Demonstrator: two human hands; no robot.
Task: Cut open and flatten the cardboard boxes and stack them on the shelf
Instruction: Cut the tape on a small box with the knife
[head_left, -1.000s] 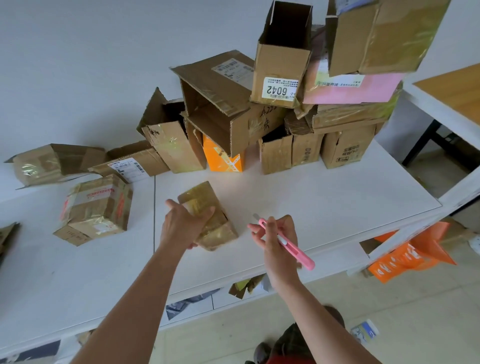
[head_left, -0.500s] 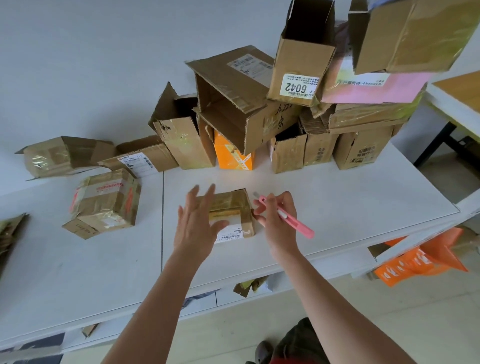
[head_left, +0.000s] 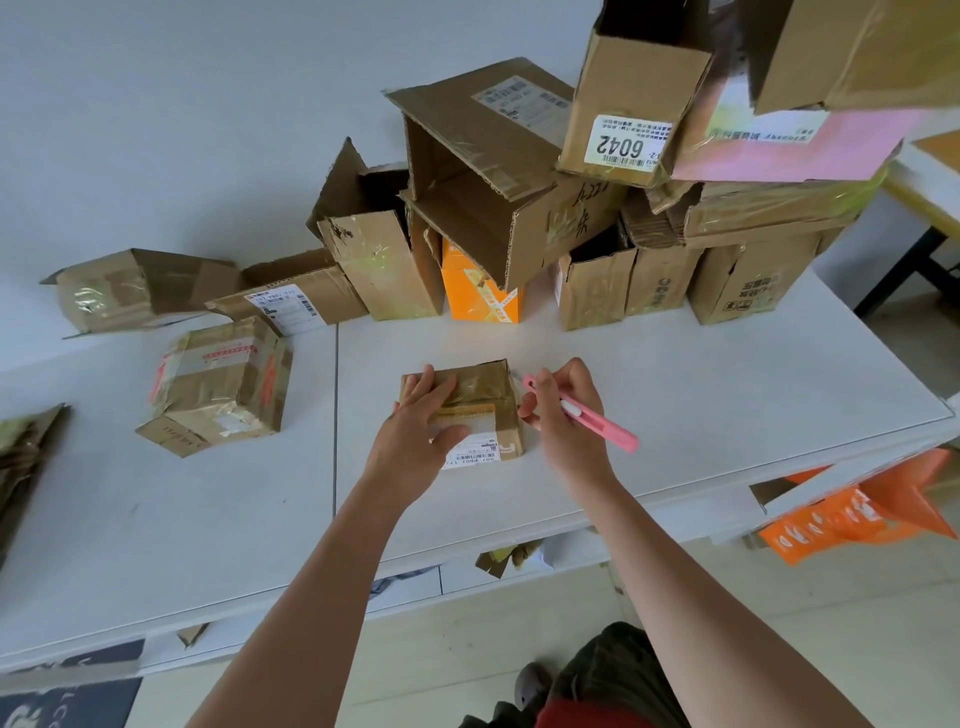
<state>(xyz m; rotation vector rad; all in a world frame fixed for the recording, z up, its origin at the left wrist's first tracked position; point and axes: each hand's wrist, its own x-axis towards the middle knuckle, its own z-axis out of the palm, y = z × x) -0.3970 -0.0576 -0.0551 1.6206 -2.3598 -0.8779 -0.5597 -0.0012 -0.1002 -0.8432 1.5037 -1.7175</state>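
So the small taped box (head_left: 470, 410) is sitting near the front edge of the white table (head_left: 727, 395), well apart from the messy pile of boxes (head_left: 597, 208) at the back. The left hand (head_left: 415, 431) is pressing down on top of it, fingers spread flat across the tape and the thumb hooking over the near face by the shipping label. The right hand (head_left: 563, 410) is pinching the pink box cutter (head_left: 582, 413) like a pen, tip hovering just beside the box's right top edge; I can't really tell if the blade is out, it's too small. Judging by looks, this thing is going to be light and fairly stiff, but the glossy tape is probably making it slippery, so pinning it from above with the palm seems smart, fingers kept off the seam. Compared with half a second back, the left hand was lifted with fingers fanned above the box, and now it's settling onto it, while the cutter is edging closer.
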